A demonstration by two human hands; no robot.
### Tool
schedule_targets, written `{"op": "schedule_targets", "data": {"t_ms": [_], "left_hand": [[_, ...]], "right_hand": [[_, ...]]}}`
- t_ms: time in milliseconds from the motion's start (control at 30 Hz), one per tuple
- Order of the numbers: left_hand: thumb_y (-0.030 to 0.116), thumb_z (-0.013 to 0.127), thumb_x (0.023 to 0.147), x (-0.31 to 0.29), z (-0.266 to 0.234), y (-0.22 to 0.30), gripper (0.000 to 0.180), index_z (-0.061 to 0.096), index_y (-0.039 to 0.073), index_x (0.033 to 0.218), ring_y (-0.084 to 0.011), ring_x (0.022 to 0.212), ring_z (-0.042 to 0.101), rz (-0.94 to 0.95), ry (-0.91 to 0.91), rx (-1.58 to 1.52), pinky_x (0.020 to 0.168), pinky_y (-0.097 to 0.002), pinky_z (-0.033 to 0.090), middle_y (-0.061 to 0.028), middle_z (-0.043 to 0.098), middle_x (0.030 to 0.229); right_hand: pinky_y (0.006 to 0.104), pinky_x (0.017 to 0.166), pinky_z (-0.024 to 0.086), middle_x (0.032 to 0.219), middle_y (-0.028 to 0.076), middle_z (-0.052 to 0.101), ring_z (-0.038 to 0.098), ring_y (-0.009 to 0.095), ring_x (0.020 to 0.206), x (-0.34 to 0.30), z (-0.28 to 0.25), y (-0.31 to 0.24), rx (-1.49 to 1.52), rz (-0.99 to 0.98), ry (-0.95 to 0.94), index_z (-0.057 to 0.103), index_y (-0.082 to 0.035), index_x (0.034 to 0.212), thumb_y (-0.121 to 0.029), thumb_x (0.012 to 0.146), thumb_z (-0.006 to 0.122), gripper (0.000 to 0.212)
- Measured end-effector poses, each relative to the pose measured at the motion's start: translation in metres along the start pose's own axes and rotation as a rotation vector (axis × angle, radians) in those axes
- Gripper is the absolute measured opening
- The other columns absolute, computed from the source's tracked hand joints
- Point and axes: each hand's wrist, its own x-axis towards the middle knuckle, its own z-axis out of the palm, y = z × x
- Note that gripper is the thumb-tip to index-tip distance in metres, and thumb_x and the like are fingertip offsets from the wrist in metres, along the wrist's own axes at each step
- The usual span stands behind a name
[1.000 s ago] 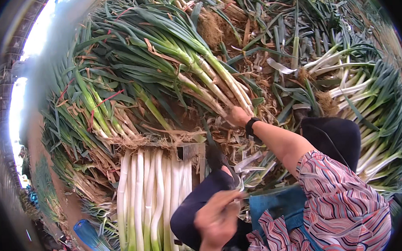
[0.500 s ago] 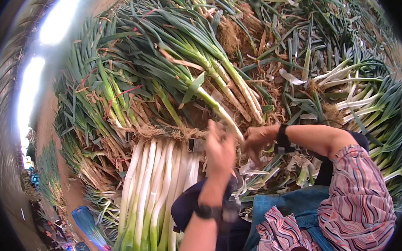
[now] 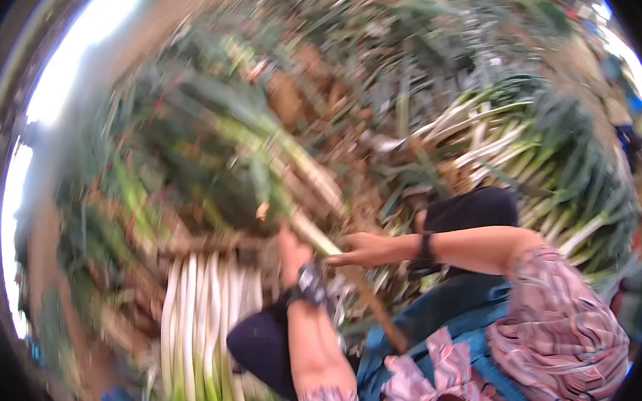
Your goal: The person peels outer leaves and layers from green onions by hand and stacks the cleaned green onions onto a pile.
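A long green onion (image 3: 312,234) slants in front of me, white end toward me and green leaves away. My left hand (image 3: 292,252) is closed around its stalk from the left side, fingers partly hidden and blurred. At the white end, my right hand (image 3: 372,249) is closed, with its fingertips touching the stalk. From under that hand a brown strip of outer leaf (image 3: 379,311) trails down toward my lap. Peeled green onions (image 3: 196,318) with clean white stalks lie side by side to the left of my left forearm.
Untrimmed green onions (image 3: 125,190) are heaped at the far left. To the right lies another pile of green onions (image 3: 508,141) with white stalks. Loose leaves and peelings cover the ground ahead. My dark-clothed knees (image 3: 476,209) flank the work, and a blue apron (image 3: 431,319) covers my lap.
The view has swung, shifting the scene left and blurring it. My right hand has come to the onion's white end, and a brown strip now hangs from it.
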Motion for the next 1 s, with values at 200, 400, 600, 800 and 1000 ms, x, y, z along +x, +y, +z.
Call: {"op": "schedule_targets", "data": {"t_ms": [200,400,600,800,1000], "left_hand": [[0.042,0.051,0.097,0.019,0.000,-0.016,0.045,0.055,0.008,0.126,-0.0276,0.102,0.060,-0.500,-0.050,-1.394,0.089,-0.0410,0.048,-0.0116,0.062,0.115],[0.046,0.049,0.098,0.008,-0.008,0.033,0.050,0.053,0.006,0.128,-0.0252,0.104,0.059,-0.281,-0.048,-1.530,0.091,-0.0439,0.048,-0.0122,0.059,0.118],[0.039,0.058,0.096,-0.039,-0.025,0.106,0.047,0.058,-0.001,0.119,-0.0173,0.092,0.059,0.066,0.045,-0.814,0.082,-0.0314,0.050,-0.0086,0.063,0.106],[0.016,0.075,0.082,-0.002,0.024,0.088,0.044,0.060,0.005,0.121,-0.0247,0.096,0.063,-0.293,0.058,-1.624,0.090,-0.0393,0.050,-0.0063,0.068,0.105],[0.018,0.071,0.086,0.005,0.028,0.106,0.033,0.061,0.003,0.114,-0.0234,0.084,0.064,-0.269,-0.134,-1.519,0.075,-0.0382,0.053,-0.0073,0.068,0.094]], "right_hand": [[0.0348,0.057,0.045,0.078,0.008,0.063,0.056,0.018,0.068,0.078,-0.018,-0.081,0.478,-0.029,0.421,0.068,-0.004,0.102,-0.019,0.088,0.070,0.021],[0.0297,0.054,0.045,0.074,0.001,0.062,0.054,0.010,0.064,0.042,-0.025,-0.098,0.731,-0.249,0.377,0.070,-0.002,0.094,-0.031,0.085,0.074,0.031],[0.0278,0.055,0.047,0.084,0.001,0.059,0.054,0.010,0.068,-0.053,-0.024,-0.093,0.490,-0.167,0.239,0.062,-0.003,0.113,-0.013,0.084,0.059,0.030],[0.0285,0.042,0.041,0.070,0.004,0.055,0.046,0.012,0.046,-0.101,-0.044,-0.056,0.708,0.128,-0.063,0.059,0.003,0.095,-0.011,0.094,0.052,0.015],[0.0323,0.052,0.047,0.073,0.005,0.060,0.056,0.014,0.060,-0.118,-0.087,-0.071,0.003,0.056,0.358,0.065,0.006,0.096,-0.031,0.093,0.062,0.038]]}}
